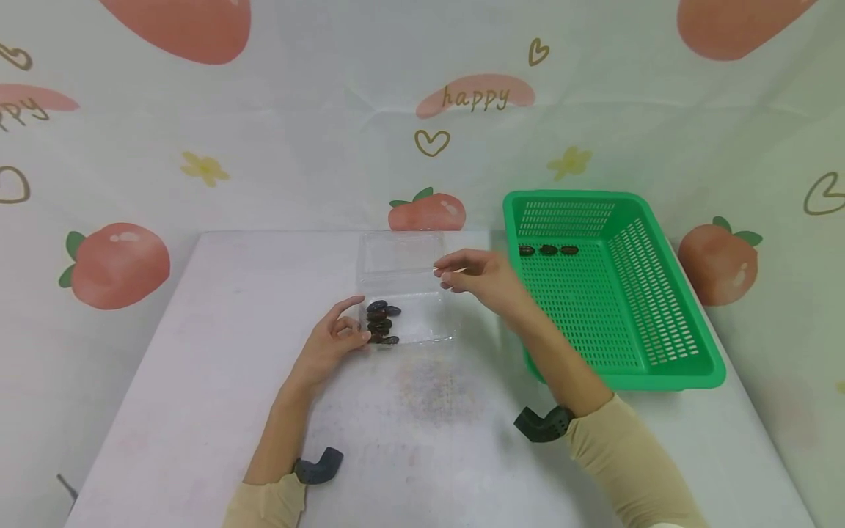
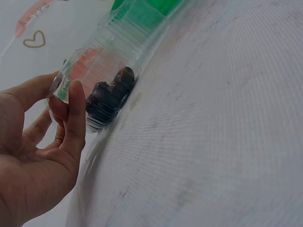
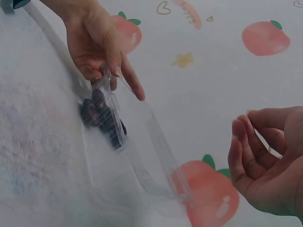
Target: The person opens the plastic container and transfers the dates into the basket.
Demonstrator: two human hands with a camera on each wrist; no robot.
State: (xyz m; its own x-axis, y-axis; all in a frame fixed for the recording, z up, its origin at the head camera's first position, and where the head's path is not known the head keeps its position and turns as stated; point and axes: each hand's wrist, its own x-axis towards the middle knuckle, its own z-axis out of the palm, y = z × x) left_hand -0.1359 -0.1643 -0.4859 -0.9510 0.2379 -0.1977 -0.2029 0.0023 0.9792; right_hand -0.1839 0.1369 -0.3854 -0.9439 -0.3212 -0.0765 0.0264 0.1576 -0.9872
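A clear plastic clamshell box (image 1: 422, 319) lies unfolded on the table, its lid (image 1: 403, 253) tilted back toward the wall. Several dark, glossy oval pieces that look like dates (image 1: 378, 315) are bunched at the left end of its tray. My left hand (image 1: 333, 341) grips that end, thumb at the front and fingers at the rim; the left wrist view shows this hand (image 2: 52, 137) close up. Over by the lid's right edge hovers my right hand (image 1: 485, 282). Its fingers (image 3: 239, 137) are loosely curved toward the thumb, with nothing visible between them.
To the right stands a green plastic basket (image 1: 614, 383) with slotted walls. Three dates (image 1: 548, 250) lie in a row near its back left corner. A patterned cloth (image 1: 297, 147) hangs behind the white table (image 1: 218, 352). Both wrists wear dark camera mounts.
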